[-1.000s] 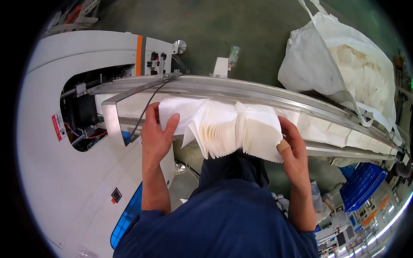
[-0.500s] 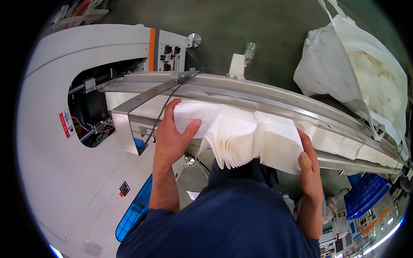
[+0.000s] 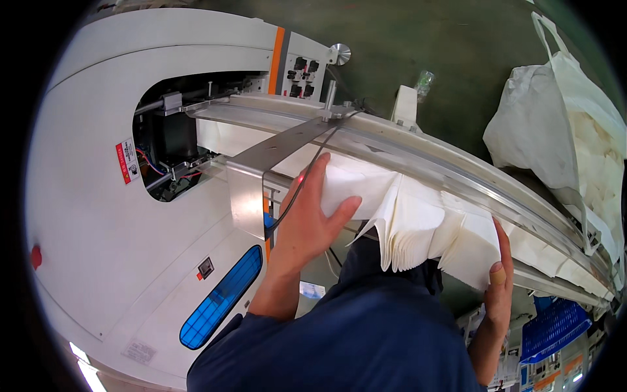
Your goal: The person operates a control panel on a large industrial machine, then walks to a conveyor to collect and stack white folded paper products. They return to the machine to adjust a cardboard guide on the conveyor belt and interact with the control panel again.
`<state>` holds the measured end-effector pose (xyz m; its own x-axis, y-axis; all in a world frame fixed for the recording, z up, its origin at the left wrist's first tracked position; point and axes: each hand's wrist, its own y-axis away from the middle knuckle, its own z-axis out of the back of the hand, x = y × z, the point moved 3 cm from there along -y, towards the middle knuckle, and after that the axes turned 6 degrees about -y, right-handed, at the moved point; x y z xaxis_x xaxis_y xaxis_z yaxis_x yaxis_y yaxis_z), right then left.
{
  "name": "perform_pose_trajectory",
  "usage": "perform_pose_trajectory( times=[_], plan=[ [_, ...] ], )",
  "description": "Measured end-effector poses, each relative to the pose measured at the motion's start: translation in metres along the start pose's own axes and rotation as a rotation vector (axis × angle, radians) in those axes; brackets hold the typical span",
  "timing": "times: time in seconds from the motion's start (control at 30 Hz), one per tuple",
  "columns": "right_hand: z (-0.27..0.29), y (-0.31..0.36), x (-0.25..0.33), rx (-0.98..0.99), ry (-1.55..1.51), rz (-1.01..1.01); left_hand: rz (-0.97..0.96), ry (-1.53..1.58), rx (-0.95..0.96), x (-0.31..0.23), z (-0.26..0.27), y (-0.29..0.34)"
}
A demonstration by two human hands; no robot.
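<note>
A long stack of white folded sheets lies lengthwise between my two hands, over the near side of a metal rail channel. Its middle sags and fans out toward me, the loose edges hanging down. At the stack's left end is my left hand, fingers against the end and behind it, thumb along the front. My right hand presses the right end with its fingers upright along it; part of that grip is hidden. Just left of my left hand are a bent metal bracket and a black cable.
The metal rail runs from the white machine on the left to the far right, with more white sheets in its channel. Beyond it stands a white bag of whitish material. A blue basket sits lower right.
My view has shifted, so machine, rail and hands appear farther right. Both hands keep the stack at about the same place by the bracket. Its fanned middle looks narrower.
</note>
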<state>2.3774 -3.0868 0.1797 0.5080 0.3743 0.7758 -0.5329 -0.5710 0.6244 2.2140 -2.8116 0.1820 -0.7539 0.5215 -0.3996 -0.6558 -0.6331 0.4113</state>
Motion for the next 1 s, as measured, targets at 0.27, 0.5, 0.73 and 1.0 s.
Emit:
perform_pose_trajectory(
  times=[0.27, 0.5, 0.73, 1.0],
  plan=[
    [0.003, -0.001, -0.002, -0.017, 0.082, 0.002, -0.003, -0.089, -0.134, 0.004, 0.003, -0.013],
    [0.003, -0.002, -0.003, 0.033, 0.053, 0.037, -0.623, -0.346, 0.013, -0.017, -0.008, -0.022],
    [0.006, -0.001, -0.007, 0.035, 0.016, 0.067, -0.570, -0.376, 0.316, -0.017, -0.030, -0.048],
    [0.005, 0.001, -0.007, 0.063, -0.017, 0.080, -0.517, -0.360, 0.504, -0.027, -0.044, -0.081]
  ],
)
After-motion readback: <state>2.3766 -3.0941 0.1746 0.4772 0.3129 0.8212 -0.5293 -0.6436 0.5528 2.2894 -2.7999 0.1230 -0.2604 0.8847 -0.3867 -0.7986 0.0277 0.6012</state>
